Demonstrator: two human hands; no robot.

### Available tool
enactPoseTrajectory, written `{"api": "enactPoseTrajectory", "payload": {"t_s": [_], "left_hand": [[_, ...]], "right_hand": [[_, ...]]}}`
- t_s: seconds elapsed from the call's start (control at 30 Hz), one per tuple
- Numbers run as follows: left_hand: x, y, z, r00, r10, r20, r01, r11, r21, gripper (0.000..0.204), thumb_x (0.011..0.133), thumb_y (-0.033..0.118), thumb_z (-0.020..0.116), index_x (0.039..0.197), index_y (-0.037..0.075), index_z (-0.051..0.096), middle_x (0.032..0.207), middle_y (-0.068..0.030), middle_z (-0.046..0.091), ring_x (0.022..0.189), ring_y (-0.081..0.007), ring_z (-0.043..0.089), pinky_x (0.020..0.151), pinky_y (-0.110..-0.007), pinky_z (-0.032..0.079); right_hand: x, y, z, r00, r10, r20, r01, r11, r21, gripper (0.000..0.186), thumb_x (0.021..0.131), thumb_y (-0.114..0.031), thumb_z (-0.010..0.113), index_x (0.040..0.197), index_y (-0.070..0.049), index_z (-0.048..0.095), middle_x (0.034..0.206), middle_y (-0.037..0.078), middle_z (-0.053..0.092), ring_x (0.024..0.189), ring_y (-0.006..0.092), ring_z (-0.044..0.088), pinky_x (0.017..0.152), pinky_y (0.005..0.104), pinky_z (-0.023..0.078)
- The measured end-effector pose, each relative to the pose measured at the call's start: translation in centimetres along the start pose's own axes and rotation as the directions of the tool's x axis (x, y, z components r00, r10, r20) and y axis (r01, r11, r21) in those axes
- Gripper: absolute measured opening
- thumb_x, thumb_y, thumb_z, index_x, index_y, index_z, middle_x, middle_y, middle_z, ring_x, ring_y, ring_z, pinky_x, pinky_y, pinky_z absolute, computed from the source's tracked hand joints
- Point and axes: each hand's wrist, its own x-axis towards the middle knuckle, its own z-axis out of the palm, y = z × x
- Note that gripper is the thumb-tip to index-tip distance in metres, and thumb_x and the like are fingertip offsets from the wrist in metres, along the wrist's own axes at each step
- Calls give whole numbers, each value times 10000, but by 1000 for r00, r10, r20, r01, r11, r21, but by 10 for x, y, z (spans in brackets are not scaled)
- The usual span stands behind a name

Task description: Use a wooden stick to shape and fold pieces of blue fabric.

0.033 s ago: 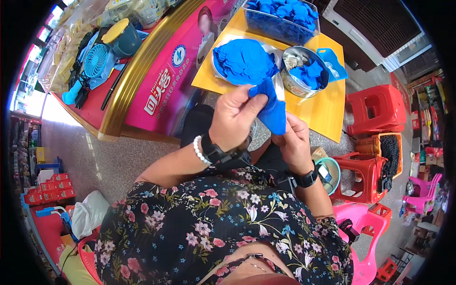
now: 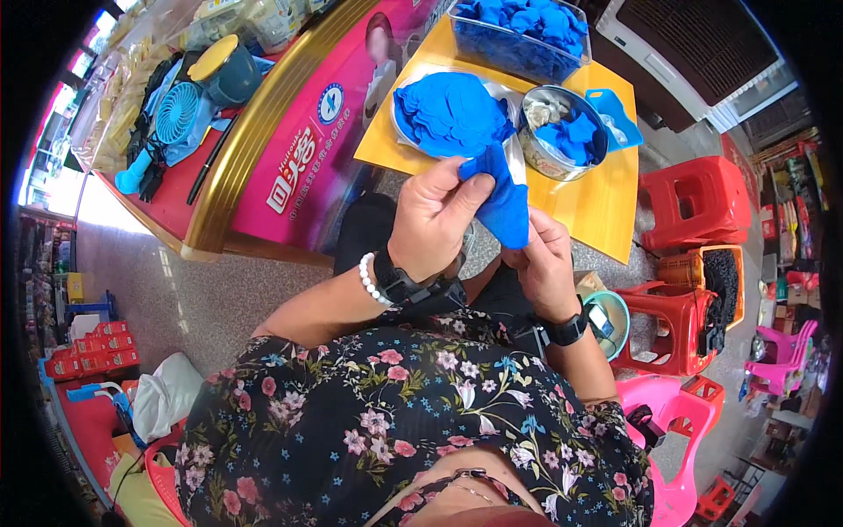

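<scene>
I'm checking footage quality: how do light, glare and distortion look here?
Head view: the upper left is washed out white; pale glare marks the floor; the gold trim looks bowed; the corners go black; the blue cloth, left hand and right hand look fairly sharp.

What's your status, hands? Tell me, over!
Left hand pinching one end of blue piece. Right hand at its lower end. Blue pile just beyond; nothing seems in the way.
</scene>
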Motion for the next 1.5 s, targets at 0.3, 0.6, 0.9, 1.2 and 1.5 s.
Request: {"api": "enactPoseTrajectory", "payload": {"t_s": [0.3, 0.6, 0.9, 1.2, 1.5], "left_hand": [[15, 9, -5, 987, -137, -84, 112, 961, -254, 139, 900, 138, 617, 982, 26, 613, 822, 49, 580, 748, -7, 499, 664, -166, 404], [16, -2, -10, 988, -88, -124, 50, 960, -276, 94, 887, 130, 634, 912, 40, 621, 805, 35, 604, 729, -16, 525, 643, -167, 421], [11, 1, -4, 985, -170, -6, 163, 955, -247, 123, 846, 102, 675, 930, 19, 639, 853, -10, 660, 765, -55, 600, 679, -209, 497], [16, 8, -7, 976, -216, -33, 207, 962, -176, 128, 869, 125, 651, 938, 17, 644, 823, 11, 642, 723, -36, 568, 656, -195, 467], [11, -2, -10, 998, -11, -65, 16, 997, 74, 197, 928, 210, 581, 914, 21, 634, 772, 28, 619, 682, -27, 535, 617, -184, 438]], "right_hand": [[3, -4, -2, 995, 90, -31, -91, 995, -41, 240, 966, -222, 500, 966, -12, 619, 689, -68, 491, 578, 13, 369, 513, 177, 289], [0, -4, -2, 996, 84, 0, -83, 988, -133, 269, 964, -230, 508, 988, 14, 620, 757, -48, 550, 656, 24, 445, 571, 181, 359], [0, -7, 8, 999, 38, -19, -38, 999, -10, 280, 968, -225, 499, 1032, 23, 613, 832, -23, 599, 734, 34, 503, 640, 187, 411], [1, 0, -3, 999, 18, -41, -25, 981, -191, 275, 968, -221, 499, 1054, 12, 618, 794, -44, 584, 633, 1, 435, 540, 161, 332], [5, -3, 1, 997, 59, 51, -54, 993, -102, 265, 974, -226, 484, 1018, 6, 603, 774, -36, 590, 603, 4, 444, 523, 159, 326]]}}
